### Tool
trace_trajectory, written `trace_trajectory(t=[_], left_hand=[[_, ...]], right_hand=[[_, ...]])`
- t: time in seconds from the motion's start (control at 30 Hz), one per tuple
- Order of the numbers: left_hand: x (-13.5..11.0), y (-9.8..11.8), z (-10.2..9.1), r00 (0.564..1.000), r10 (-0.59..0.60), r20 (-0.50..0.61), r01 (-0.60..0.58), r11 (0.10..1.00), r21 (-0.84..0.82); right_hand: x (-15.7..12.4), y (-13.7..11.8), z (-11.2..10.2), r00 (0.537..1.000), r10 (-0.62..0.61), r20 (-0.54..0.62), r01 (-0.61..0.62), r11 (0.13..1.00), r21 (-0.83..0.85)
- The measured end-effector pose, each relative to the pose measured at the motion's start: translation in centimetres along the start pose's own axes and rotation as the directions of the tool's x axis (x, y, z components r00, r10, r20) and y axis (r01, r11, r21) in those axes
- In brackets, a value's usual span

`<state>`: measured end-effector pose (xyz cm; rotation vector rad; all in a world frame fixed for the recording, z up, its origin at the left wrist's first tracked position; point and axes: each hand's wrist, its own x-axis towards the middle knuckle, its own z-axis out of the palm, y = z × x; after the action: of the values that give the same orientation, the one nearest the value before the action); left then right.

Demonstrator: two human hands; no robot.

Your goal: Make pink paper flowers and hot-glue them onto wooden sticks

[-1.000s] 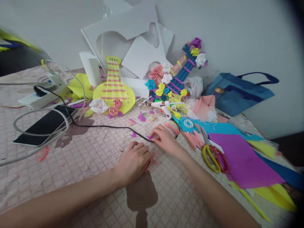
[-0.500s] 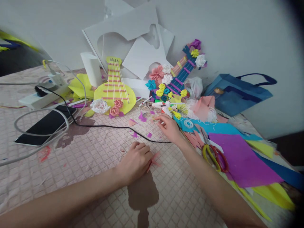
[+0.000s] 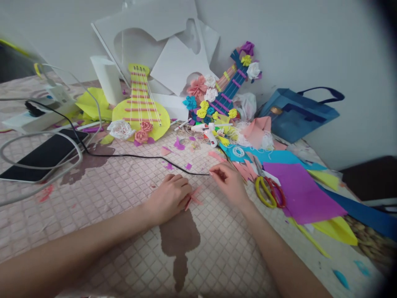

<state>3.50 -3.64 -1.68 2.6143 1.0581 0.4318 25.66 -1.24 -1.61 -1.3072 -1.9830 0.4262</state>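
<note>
- Left hand [image 3: 169,198]: fingers curled together, knuckles up, clamped down on a pink paper piece [image 3: 192,198] whose strips stick out on the thumb side. The piece lies flat on the cover, between the two hands.
- Right hand [image 3: 232,185]: fingertips [image 3: 214,172] drawn together just beside the black cable [image 3: 139,156]. Whether they pinch a scrap is too small to tell.
- Surface: a pink quilted cover [image 3: 118,194] in a small square pattern, with a dark brown patch [image 3: 179,236] just below the left hand and coloured paper scraps scattered near the cable.
- Right of the hands: scissors [image 3: 268,192] with yellow and red handles, touching a purple sheet [image 3: 302,192].
- Left side: a dark phone [image 3: 43,155] ringed by grey cord, with a white power strip [image 3: 34,120] behind it.
- Back edge: a yellow paper guitar [image 3: 141,114], a blue paper guitar [image 3: 225,97] with paper flowers, a white glue gun [image 3: 208,130] and a blue bag [image 3: 297,114].
- Room: white cut boards [image 3: 167,41] lean on a plain pale wall [image 3: 310,41].
</note>
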Motion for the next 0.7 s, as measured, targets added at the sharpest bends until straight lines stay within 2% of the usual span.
trace_trajectory(t=[0.17,0.33,0.47,0.53,0.7], left_hand=[[0.0,-0.2,0.2,1.000,0.019,-0.006,-0.019,1.000,0.002],[0.1,-0.1,0.0,1.000,0.006,0.001,-0.006,1.000,-0.002],[0.1,-0.1,0.1,0.999,0.030,-0.018,-0.030,1.000,0.005],[0.1,-0.1,0.1,0.999,0.038,-0.020,-0.038,0.999,0.010],[0.2,-0.4,-0.1,1.000,0.020,-0.014,-0.020,1.000,0.002]], right_hand=[[-0.1,-1.0,1.1,0.999,-0.031,0.032,0.031,0.999,-0.020],[0.9,-1.4,2.7,0.978,-0.119,0.170,0.143,0.980,-0.135],[1.7,-0.9,3.4,0.963,-0.128,0.237,0.172,0.970,-0.173],[1.7,-0.8,3.2,0.966,-0.132,0.221,0.160,0.980,-0.115],[0.0,-1.7,1.6,0.994,-0.095,0.060,0.092,0.994,0.053]])
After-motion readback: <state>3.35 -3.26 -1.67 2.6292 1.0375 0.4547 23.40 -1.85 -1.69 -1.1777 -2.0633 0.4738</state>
